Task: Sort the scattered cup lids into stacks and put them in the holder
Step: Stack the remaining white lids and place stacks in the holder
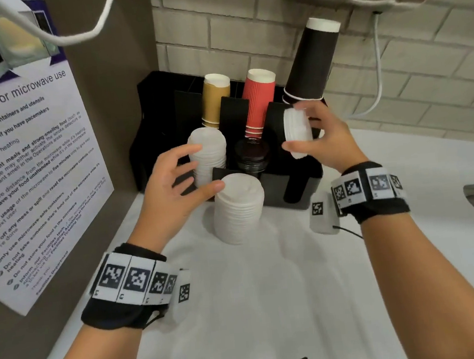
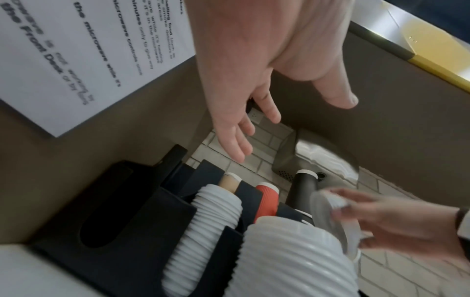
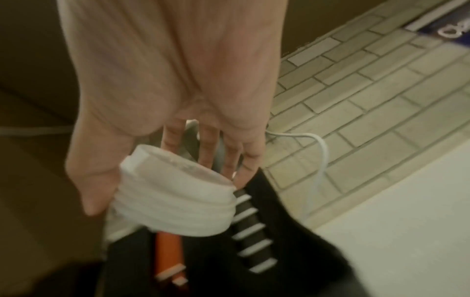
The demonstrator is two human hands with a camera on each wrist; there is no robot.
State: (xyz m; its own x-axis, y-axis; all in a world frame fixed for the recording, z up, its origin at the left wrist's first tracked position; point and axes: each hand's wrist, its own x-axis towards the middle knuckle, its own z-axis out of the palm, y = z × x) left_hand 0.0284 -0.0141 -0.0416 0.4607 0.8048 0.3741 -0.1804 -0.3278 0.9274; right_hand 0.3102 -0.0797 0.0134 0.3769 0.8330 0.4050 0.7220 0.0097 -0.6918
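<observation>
1. The left hand [image 1: 170, 185] hangs over the white counter [image 1: 269, 292] with fingers spread and loosely bent, holding nothing; its thumb tip lies at the top edge of the tall stack of white lids [image 1: 238, 208], and whether it touches cannot be told.
2. That stack stands upright on the counter, just in front of the black holder [image 1: 303, 184].
3. The right hand [image 1: 324, 139] grips a short stack of white lids [image 1: 298, 133] turned on edge, thumb below and fingers above, held at the holder's right front compartment.
4. In the holder's left front compartment sits another stack of white lids [image 1: 207, 156]; the middle front one holds black lids [image 1: 252, 154].
5. Behind them stand upturned cups: gold cups [image 1: 215, 100], red cups [image 1: 258, 102] and, tilted at the right, black cups [image 1: 312, 62].
6. A notice [image 1: 26, 170] on the left wall reads "…lines for microwave use", with lines such as "do not leave your food unattended".
7. A brick-tiled wall [image 1: 422, 74] lies behind.
</observation>
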